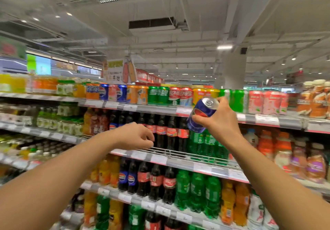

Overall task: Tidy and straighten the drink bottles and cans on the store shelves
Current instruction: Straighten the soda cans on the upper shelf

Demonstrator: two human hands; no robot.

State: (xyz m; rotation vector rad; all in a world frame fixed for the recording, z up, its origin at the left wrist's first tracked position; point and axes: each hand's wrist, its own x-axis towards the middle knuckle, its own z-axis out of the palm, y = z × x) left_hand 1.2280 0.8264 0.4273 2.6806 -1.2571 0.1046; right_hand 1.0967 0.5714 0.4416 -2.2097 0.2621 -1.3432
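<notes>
My right hand [220,120] grips a blue cola can [202,114], tilted with its silver top toward the upper right, in front of the top shelf's front rail [160,109]. My left hand [137,136] hovers with loosely curled fingers, holding nothing, before the dark cola bottles [167,133] on the second shelf. A row of cans [158,95] in blue, orange, green, red and pink stands along the top shelf. Green soda bottles [205,145] stand right of the cola bottles, below the held can.
Lower shelves hold more cola bottles [156,181], green bottles [197,192] and orange bottles [234,203]. Juice bottles [301,158] fill the shelves at the right. A wire rail [180,153] runs along the second shelf's front. Price tags line every shelf edge.
</notes>
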